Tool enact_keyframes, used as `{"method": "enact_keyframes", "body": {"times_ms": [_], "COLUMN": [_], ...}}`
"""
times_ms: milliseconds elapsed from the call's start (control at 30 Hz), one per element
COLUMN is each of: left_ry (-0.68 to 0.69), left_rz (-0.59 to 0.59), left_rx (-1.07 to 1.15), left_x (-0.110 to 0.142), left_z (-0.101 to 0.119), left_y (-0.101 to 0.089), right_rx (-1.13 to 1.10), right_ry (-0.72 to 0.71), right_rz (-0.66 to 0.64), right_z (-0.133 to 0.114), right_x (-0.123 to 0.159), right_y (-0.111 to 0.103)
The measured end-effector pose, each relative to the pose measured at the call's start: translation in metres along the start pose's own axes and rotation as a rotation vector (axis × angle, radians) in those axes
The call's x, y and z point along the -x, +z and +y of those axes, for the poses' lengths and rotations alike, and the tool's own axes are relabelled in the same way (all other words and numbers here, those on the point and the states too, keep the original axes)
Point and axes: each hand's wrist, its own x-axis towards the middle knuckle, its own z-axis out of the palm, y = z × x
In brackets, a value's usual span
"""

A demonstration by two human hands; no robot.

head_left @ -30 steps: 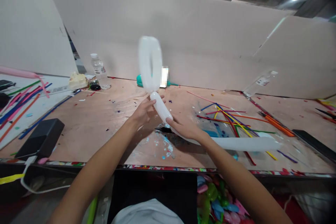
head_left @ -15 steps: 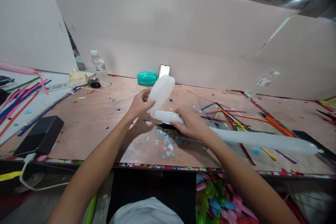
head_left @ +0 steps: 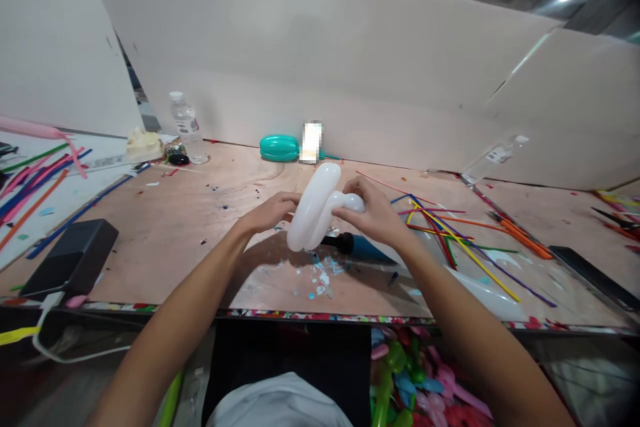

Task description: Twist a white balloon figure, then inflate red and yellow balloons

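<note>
1. My left hand (head_left: 270,212) was closed around the folded white modelling balloon (head_left: 313,210); my right hand (head_left: 377,213) pinched its small end bubble (head_left: 353,202). The balloon was held above the surface, between both hands.
2. To do this well, I judged both hands had to hold firm so the twist kept from unwinding, squeezing gently to avoid a burst.
3. Just beneath my right hand lay a blue balloon pump (head_left: 357,246); loose uninflated balloons (head_left: 450,227) lay to its right.
4. The plywood surface (head_left: 200,220) was scattered with scraps; pale partition boards (head_left: 350,67) enclosed it.
</note>
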Motion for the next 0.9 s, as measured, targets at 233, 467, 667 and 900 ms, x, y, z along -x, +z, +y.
{"method": "enact_keyframes", "body": {"times_ms": [233, 467, 667, 900], "left_ry": [0.183, 0.454, 0.621, 0.598], "left_rz": [0.296, 0.797, 1.003, 1.059], "left_rx": [0.019, 0.676, 0.88, 1.001], "left_x": [-0.002, -0.001, 0.008, 0.009], "left_z": [0.0, 0.012, 0.008, -0.002], "left_y": [0.003, -0.024, -0.052, -0.063], "right_rx": [0.102, 0.026, -0.611, -0.482], "right_ry": [0.008, 0.138, 0.467, 0.299], "right_rz": [-0.058, -0.353, -0.803, -0.78], "right_z": [-0.004, 0.005, -0.001, -0.01], "right_x": [0.005, 0.016, 0.032, 0.036], "right_y": [0.0, -0.017, -0.013, 0.016]}}
